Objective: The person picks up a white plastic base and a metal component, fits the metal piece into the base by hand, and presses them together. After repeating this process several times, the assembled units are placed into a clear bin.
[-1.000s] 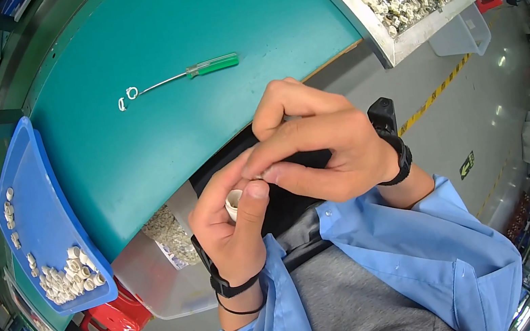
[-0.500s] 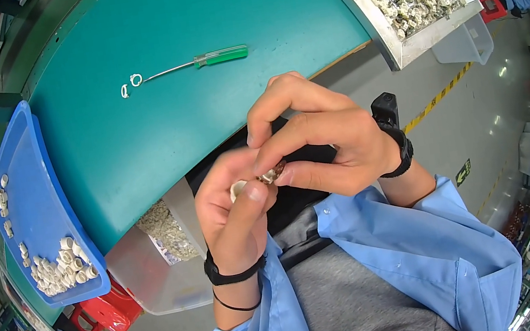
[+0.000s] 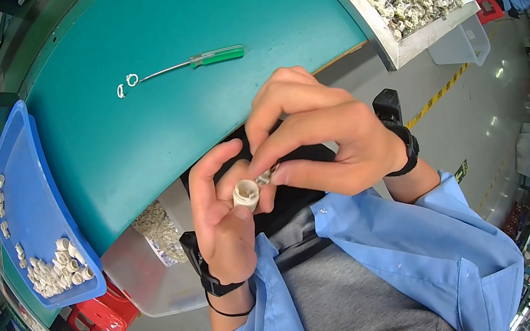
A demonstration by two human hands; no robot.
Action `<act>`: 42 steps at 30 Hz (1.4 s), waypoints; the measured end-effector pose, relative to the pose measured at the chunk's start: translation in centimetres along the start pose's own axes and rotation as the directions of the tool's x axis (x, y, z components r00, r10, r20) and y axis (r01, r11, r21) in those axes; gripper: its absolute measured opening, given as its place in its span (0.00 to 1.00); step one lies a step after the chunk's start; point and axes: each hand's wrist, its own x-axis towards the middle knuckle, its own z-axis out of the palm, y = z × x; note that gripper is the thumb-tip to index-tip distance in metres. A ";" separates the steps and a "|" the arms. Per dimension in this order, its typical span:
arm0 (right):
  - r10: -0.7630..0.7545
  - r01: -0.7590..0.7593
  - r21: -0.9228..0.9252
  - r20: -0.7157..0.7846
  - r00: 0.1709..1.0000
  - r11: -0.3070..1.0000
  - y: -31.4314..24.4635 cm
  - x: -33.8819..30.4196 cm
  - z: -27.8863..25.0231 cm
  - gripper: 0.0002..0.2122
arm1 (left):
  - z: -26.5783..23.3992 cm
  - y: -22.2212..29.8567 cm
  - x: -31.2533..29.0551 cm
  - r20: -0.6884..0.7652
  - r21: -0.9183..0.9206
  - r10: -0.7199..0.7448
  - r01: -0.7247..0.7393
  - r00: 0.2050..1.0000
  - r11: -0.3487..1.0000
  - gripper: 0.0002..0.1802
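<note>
My left hand (image 3: 224, 223) holds a short white plastic sleeve (image 3: 245, 196) between its thumb and fingers, with the round hollow end facing up. Its index finger stretches away from the sleeve. My right hand (image 3: 339, 137) pinches a small part (image 3: 265, 177), pale and dark, between thumb and index finger, right beside the sleeve; the fingertips hide some of it. Both hands are in front of my body, off the near edge of the green table (image 3: 157, 133). A screwdriver (image 3: 218, 56) with a green handle lies on the table, its tip near two white rings (image 3: 132, 80).
A blue tray (image 3: 53, 190) at the left holds several white sleeves. At the upper right, a metal-edged tray (image 3: 392, 54) carries many small parts. Below the table stand a clear bin (image 3: 162, 301) and a red stool (image 3: 112, 311). Other people sit at far left and far right.
The left index finger has lifted and straightened, and the sleeve has turned so its hollow end shows more fully. The right hand keeps its pinch on the small part.
</note>
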 end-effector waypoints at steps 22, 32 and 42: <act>0.226 -0.210 0.372 0.002 0.974 0.904 0.0 -0.7 2.8 0.10 | 0.1 0.8 -0.1 -0.033 0.046 -0.056 0.057 0.998 0.997 0.33; 0.232 -0.181 0.349 -0.111 0.966 0.920 0.3 -1.4 4.1 0.09 | -0.2 0.2 -0.2 0.007 0.075 0.024 -0.024 1.000 0.997 0.30; 0.225 -0.177 0.452 -0.055 0.973 0.874 0.5 -1.1 3.8 0.09 | 0.2 0.7 -0.1 -0.004 -0.057 -0.054 0.054 0.999 0.997 0.31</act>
